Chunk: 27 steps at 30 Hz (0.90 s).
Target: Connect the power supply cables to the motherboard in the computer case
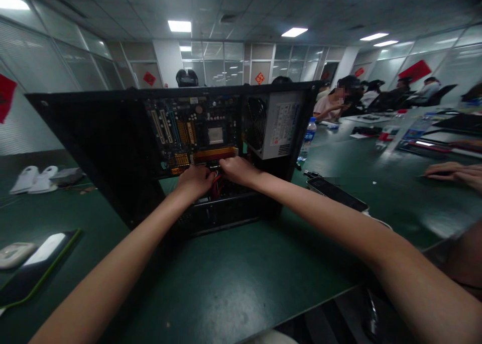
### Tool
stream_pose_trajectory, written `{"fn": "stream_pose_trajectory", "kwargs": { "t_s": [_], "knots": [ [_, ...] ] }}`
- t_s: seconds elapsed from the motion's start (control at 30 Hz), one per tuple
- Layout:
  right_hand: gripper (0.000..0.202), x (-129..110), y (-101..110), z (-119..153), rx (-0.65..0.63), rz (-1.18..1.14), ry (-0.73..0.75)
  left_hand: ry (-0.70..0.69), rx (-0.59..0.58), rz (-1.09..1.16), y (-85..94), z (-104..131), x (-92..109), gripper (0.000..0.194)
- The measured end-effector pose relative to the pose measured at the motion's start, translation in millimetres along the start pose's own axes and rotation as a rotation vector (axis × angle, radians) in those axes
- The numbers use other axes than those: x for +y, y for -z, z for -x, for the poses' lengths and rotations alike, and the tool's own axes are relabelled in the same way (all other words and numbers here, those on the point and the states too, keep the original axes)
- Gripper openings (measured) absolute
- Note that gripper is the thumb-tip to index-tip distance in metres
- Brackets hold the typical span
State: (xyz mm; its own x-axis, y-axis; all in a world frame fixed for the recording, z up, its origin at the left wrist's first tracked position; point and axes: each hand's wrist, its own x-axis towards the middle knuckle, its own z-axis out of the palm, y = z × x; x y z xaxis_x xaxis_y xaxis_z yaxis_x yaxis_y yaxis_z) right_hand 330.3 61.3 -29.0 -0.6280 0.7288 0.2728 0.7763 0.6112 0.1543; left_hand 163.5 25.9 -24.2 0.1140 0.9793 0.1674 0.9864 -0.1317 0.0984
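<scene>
An open black computer case (109,133) stands on the green table in front of me. Inside it are a motherboard (205,113), a red memory stick (214,154) and, at the upper right, a grey power supply (282,125) with a fan. Both hands reach into the lower part of the case, just below the memory stick. My left hand (196,180) is closed, its fingers curled at a bundle of red cables (217,186). My right hand (239,170) is closed too, close beside the left at the top of the cables. Its fingertips and what they pinch are hidden.
Right of the case are a water bottle (309,138) and a black phone (337,193). Another phone (41,263) lies at the left, near white objects (33,180). Another person's hands (454,172) rest on the table at the right. Several people sit farther back.
</scene>
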Motion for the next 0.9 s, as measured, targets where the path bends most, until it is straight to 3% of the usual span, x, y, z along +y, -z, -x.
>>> {"fn": "stream_pose_trajectory", "kwargs": {
  "t_s": [0.9],
  "knots": [
    [0.028, -2.1, 0.2, -0.6, -0.008, 0.076, 0.03, -0.025, 0.005, -0.01, 0.7, 2.5, -1.8, 0.046]
  ]
}}
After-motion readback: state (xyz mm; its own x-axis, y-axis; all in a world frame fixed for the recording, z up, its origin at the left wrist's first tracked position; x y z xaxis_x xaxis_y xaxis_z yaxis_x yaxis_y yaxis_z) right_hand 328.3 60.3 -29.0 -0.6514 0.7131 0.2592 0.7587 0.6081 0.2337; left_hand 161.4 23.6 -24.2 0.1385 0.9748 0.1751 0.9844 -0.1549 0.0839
